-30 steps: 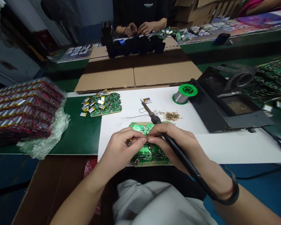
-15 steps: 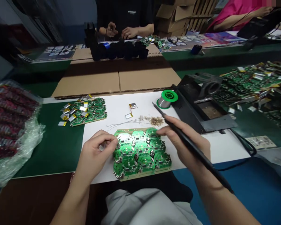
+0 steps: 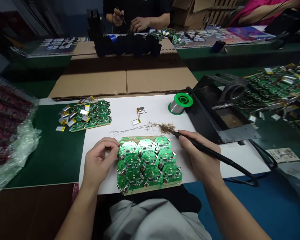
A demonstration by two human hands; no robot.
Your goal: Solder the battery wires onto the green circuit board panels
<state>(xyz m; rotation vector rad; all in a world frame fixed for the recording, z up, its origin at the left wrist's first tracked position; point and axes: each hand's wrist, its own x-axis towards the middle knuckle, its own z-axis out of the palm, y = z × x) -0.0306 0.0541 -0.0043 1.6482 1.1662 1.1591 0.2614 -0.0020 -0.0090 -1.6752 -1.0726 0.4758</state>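
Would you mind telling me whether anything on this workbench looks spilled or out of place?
Yes: a loose scatter of brown flakes lies on the white sheet, just above the green circuit-board panel, at the tip of the soldering iron in the right hand. It looks spilled, with thin stray wires trailing from it.

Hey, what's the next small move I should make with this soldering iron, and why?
I'd probably lift the soldering iron tip away from the brown residue and bring it over to the green circuit board panel. The tip is at that pile on the white sheet, right beside the panel, and your left hand is at the panel's edge.
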